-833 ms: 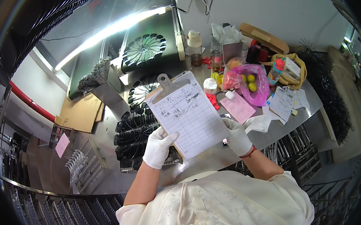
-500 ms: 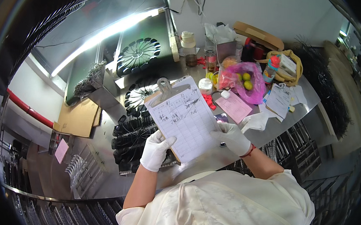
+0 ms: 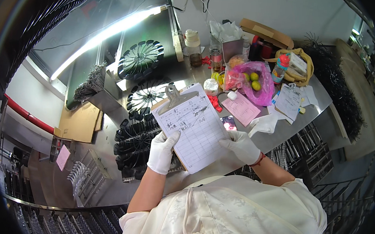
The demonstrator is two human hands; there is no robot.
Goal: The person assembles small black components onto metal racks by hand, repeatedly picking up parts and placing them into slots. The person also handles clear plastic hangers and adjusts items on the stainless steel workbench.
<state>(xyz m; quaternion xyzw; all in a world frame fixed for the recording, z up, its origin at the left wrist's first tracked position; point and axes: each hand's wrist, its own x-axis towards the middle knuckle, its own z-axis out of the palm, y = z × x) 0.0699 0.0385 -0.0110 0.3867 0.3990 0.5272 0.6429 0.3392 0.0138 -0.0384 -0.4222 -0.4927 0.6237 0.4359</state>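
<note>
A clipboard [image 3: 198,146] with a printed, partly handwritten form is held up in front of me, tilted, its metal clip at the upper left. My left hand [image 3: 162,152], in a white glove, grips its left edge with the thumb on the paper. In a matching glove, my right hand [image 3: 242,146] pinches the right edge. Just behind the clipboard's left side lie several black spoked pieces [image 3: 137,144]. Beyond my right hand a phone [image 3: 228,123] with a lit screen and a crumpled white glove [image 3: 264,124] rest on the steel table [image 3: 277,138].
Farther back stand a pink bag [image 3: 263,94] with green fruit, a bottle [image 3: 280,69], a jar [image 3: 193,48] and a yellow bag [image 3: 306,64]. Pink paper [image 3: 241,108] and another clipboard [image 3: 287,102] lie at the right. A metal bin [image 3: 106,96] holds thin rods at the left.
The clipboard has shifted slightly downward and to the right. My left thumb sits higher on its edge. More of the phone shows beside my right hand.
</note>
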